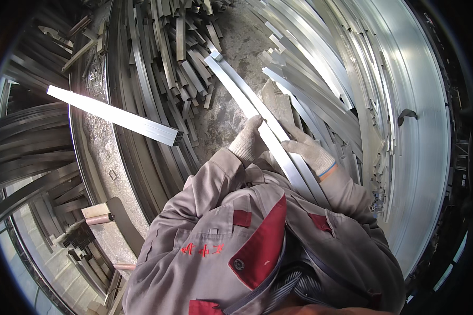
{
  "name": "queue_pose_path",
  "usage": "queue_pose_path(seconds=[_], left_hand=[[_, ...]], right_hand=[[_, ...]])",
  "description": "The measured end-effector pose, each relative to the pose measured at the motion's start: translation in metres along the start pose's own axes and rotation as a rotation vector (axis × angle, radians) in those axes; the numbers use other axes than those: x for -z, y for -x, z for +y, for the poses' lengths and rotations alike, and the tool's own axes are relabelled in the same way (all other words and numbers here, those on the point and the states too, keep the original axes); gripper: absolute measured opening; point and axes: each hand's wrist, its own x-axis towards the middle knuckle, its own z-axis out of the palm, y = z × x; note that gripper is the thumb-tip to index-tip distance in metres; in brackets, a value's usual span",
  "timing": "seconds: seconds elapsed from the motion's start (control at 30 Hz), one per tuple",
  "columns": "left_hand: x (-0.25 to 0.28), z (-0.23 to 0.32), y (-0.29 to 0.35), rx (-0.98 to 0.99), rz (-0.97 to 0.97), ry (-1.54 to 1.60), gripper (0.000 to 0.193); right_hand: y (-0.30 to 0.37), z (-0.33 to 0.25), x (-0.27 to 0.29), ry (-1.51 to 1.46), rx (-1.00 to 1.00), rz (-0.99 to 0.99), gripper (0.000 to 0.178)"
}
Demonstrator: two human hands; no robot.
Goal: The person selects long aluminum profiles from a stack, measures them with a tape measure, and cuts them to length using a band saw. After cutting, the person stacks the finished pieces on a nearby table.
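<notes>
I hold two long silver bars (277, 149) slantwise in front of me, side by side. My left hand (248, 139), gloved, is closed around their left edge, thumb on top; my gloved right hand (310, 149) holds their right edge, a little nearer my body. Left of the bars lies a pile of metal lengths (165, 52), and farther left of them a bright bar (115, 116). Right of the bars are stacked strips (320, 58).

Two bars (274, 143) between piled strips (164, 50) at left and stacked profiles (320, 60) at right.
</notes>
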Motion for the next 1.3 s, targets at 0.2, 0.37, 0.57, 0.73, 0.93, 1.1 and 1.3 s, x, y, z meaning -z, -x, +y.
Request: queue_pose_path(seconds=[0.2,0.37,0.57,0.73,0.93,1.1,1.3], left_hand=[[-0.013,0.045,-0.058,0.012,-0.038,-0.082,0.086],[-0.021,0.063,-0.106,-0.040,-0.057,0.015,0.085],[-0.055,0.078,-0.133,-0.339,0.116,-0.172,0.071],[-0.022,0.080,-0.193,0.052,0.042,0.155,0.062],[-0.010,0.100,-0.221,-0.073,-0.085,-0.049,0.051],[-0.030,0.184,-0.219,-0.237,-0.209,-0.733,0.058],[-0.030,0.297,-0.213,0.009,-0.002,0.013,0.066]], right_hand=[[-0.070,-0.037,0.061,-0.507,-0.200,-0.189,0.079],[-0.104,-0.049,0.075,-0.032,0.002,-0.122,0.077],[-0.130,-0.057,0.111,-0.232,0.089,-0.082,0.077],[-0.172,-0.049,0.119,-0.206,-0.289,0.024,0.071],[-0.176,-0.095,0.133,-0.237,-0.243,0.029,0.103],[-0.199,-0.156,0.123,-0.182,-0.295,-0.040,0.118],[-0.243,-0.204,0.088,0.178,-0.224,-0.019,0.129]])
